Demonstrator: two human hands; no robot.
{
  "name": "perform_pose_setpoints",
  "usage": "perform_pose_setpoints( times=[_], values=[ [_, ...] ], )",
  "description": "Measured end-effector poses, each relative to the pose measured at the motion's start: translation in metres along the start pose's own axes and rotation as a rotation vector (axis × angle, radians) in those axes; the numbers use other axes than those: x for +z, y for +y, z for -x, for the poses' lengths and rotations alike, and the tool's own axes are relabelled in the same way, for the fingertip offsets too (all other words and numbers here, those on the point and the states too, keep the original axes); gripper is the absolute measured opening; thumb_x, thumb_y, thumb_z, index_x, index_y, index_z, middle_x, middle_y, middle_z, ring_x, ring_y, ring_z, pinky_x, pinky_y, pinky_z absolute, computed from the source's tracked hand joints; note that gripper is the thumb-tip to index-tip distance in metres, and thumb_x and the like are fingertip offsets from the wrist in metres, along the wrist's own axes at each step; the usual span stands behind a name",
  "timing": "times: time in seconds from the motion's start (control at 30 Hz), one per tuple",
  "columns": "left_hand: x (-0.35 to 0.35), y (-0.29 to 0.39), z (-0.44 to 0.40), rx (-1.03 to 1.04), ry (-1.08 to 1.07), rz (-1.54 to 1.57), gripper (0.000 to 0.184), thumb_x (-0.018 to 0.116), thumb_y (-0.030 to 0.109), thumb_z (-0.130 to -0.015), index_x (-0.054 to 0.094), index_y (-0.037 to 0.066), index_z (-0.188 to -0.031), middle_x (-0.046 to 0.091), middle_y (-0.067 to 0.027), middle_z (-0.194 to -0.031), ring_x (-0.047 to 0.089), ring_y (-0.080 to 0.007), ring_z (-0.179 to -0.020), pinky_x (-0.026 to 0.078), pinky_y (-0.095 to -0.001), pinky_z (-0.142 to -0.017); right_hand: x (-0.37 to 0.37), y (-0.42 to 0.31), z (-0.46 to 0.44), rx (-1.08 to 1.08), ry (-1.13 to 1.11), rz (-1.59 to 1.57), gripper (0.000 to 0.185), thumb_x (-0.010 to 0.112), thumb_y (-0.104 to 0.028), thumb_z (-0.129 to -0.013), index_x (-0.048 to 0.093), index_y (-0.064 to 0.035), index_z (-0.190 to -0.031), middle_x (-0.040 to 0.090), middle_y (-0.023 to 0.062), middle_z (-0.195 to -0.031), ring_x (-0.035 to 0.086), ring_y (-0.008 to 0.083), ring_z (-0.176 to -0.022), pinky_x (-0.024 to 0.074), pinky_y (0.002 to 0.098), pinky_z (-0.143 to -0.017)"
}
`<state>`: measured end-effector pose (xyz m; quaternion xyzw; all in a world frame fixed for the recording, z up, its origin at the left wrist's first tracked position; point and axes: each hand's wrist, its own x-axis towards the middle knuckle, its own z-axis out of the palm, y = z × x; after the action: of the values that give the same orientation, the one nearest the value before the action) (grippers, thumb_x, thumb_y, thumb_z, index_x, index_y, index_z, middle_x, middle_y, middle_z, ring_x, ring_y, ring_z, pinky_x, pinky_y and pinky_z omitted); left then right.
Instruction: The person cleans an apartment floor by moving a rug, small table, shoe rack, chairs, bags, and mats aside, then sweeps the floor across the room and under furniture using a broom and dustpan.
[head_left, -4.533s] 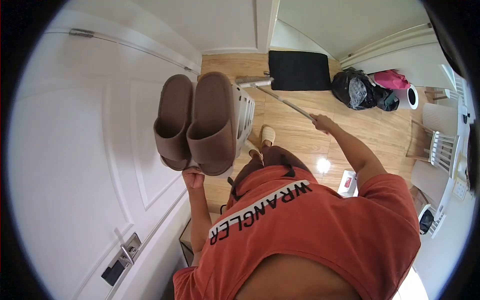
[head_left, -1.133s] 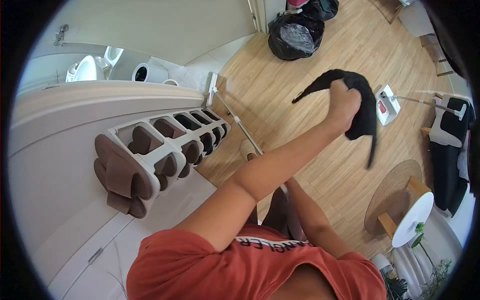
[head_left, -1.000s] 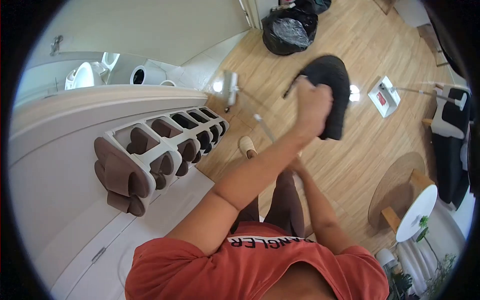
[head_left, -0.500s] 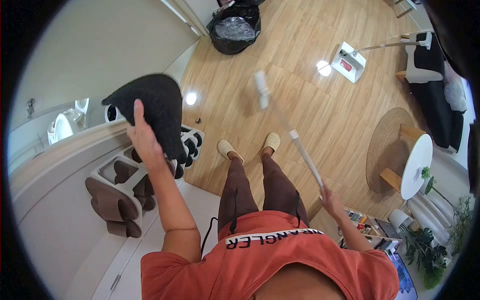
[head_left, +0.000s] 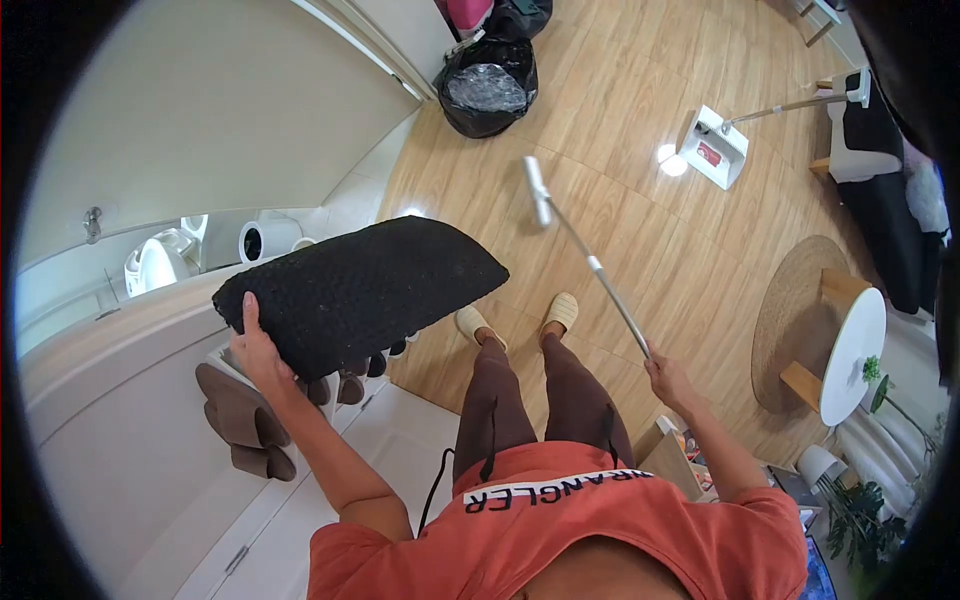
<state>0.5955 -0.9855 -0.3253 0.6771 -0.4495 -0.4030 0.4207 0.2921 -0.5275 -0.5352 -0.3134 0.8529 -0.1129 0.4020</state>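
My left hand (head_left: 262,352) grips one end of a black half-round floor mat (head_left: 365,285), thumb on top and fingers hidden beneath. The mat is held up off the floor, stretching across toward the middle of the view. Below it, partly covered, brown slippers (head_left: 240,420) hang on a white rack on the wall. In my right hand (head_left: 670,380) is the upper end of a long-handled broom (head_left: 610,285); the fingers are wrapped round its pole. Its white head (head_left: 537,191) is over the wooden floor, ahead of my feet.
A white long-handled dustpan (head_left: 715,148) with something red inside stands on the floor ahead right. Black bags (head_left: 488,88) sit by the door frame. To the right are a white round table (head_left: 853,357) on a woven rug (head_left: 790,330) and a black-and-white seat (head_left: 868,150). Plants stand lower right.
The mat has swung out from a curled, upright pose to a broad, flatter spread toward the right. The broom head, blurred before, now shows sharply. The view has shifted slightly.
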Motion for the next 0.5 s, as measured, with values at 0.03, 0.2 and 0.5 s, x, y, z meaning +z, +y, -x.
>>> perform_pose_setpoints(
  times=[0.03, 0.2, 0.5],
  values=[
    [0.001, 0.006, -0.001, 0.019, -0.017, 0.022, 0.045, 0.061, 0.025, -0.079, 0.05, -0.006, -0.109, 0.058, -0.013, -0.095, 0.059, -0.0217, -0.076, 0.05, -0.031, -0.067, -0.012, -0.028, -0.011, 0.02, -0.093, -0.062, 0.04, 0.043, -0.022, -0.086, 0.042, -0.0181, -0.126, 0.059, 0.0233, -0.085, 0.058, 0.0375, -0.075, 0.0455, 0.0423, -0.065],
    [0.029, 0.024, -0.016, 0.016, -0.101, 0.075, 0.042, 0.064, 0.023, -0.076, 0.052, -0.003, -0.105, 0.059, -0.0137, -0.094, 0.06, -0.0232, -0.076, 0.051, -0.0329, -0.067, 0.016, -0.154, -0.139, -0.014, -0.34, -0.377, 0.042, 0.044, -0.023, -0.087, 0.039, -0.0104, -0.127, 0.057, 0.0198, -0.082, 0.056, 0.0297, -0.066, 0.045, 0.0368, -0.063],
    [0.162, -0.048, -0.091, -0.087, -0.14, 0.028, 0.028, 0.061, 0.018, -0.079, 0.053, 0.0, -0.099, 0.059, -0.0071, -0.083, 0.054, -0.0139, -0.068, 0.045, -0.0274, -0.06, 0.075, -0.134, -0.183, 0.19, -0.295, -0.525, 0.04, 0.048, -0.023, -0.086, 0.044, -0.0113, -0.124, 0.056, 0.0149, -0.084, 0.055, 0.0236, -0.068, 0.0439, 0.0328, -0.063]
  ],
)
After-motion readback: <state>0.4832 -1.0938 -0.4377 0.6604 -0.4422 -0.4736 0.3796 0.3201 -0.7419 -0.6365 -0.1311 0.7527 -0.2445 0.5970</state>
